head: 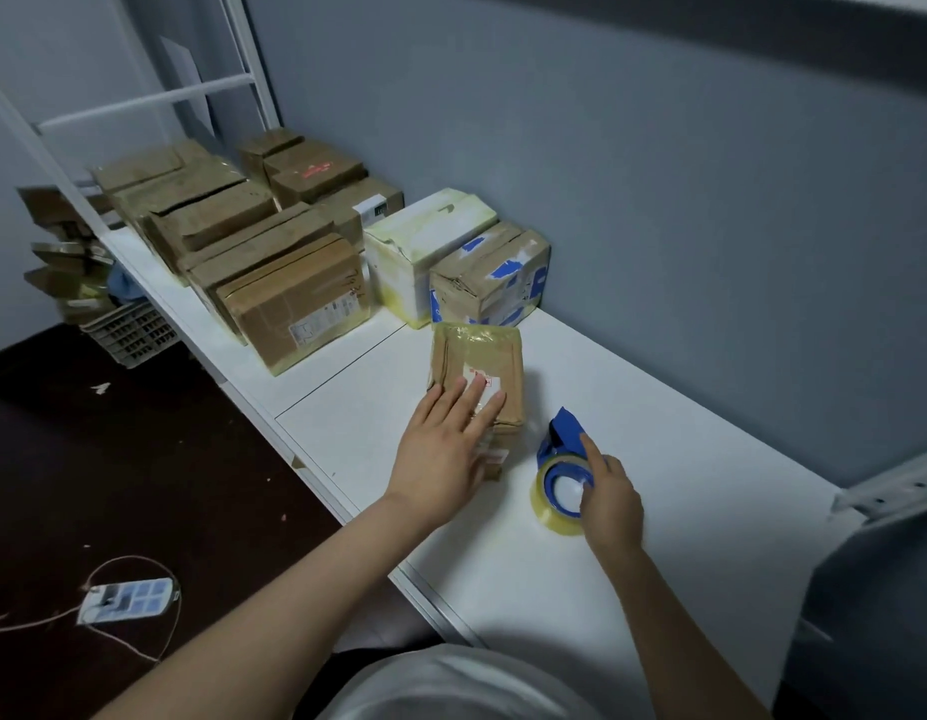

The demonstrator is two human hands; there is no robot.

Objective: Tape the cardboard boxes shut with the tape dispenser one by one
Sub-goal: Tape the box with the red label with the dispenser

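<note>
boxes (274, 252) crowd the far end of the white worktop (685, 433) in the upper left of the frame. a pale yellowish box (420, 246) and a box patched with blue tape (495, 275) sit nearest the middle. pulled clear of them, at the centre, lies a small brown box (477, 361), glossy with clear tape over its far end. the left hand (443, 449) rests flat on its near end, fingers spread, most likely to pin it so it won't slide while tape is drawn across. just right of it, not touching the box, the tape dispenser (560, 459) lies on the worktop, blue body pointing away and clear roll toward the person. the right hand (609, 504) grips it over the roll, forefinger laid straight along the blue body, seemingly to steer it. the step in hand looks like lifting the dispenser to the pinned box.
</note>
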